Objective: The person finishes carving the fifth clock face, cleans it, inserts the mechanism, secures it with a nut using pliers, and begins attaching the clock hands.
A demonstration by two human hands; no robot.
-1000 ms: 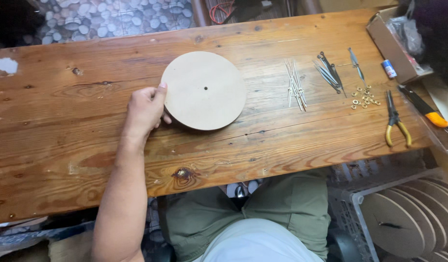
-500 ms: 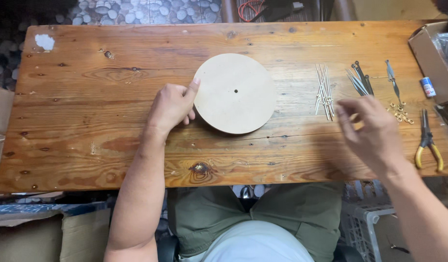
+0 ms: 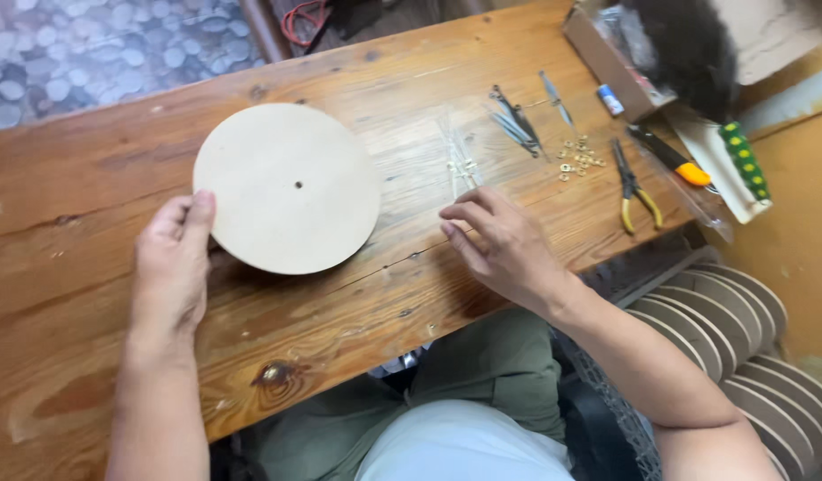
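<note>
A round, pale wooden disc (image 3: 286, 187) with a small centre hole lies flat on the wooden table (image 3: 90, 178). My left hand (image 3: 172, 258) rests at the disc's left edge, thumb on top of the rim, gripping it. My right hand (image 3: 500, 245) hovers palm down to the right of the disc, fingers apart and empty, its fingertips just below a bundle of thin metal rods (image 3: 460, 160).
Right of the rods lie dark metal pieces (image 3: 515, 120), small brass nuts (image 3: 578, 160), yellow-handled pliers (image 3: 633, 187) and an orange-handled knife (image 3: 671, 160). A cardboard box (image 3: 607, 53) sits at the table's far right corner. More wooden discs (image 3: 723, 312) stand stacked beside the table.
The view has shifted and tilted. My right hand has drawn back from the far right tools toward the rods near the disc. My left hand stays on the disc's edge.
</note>
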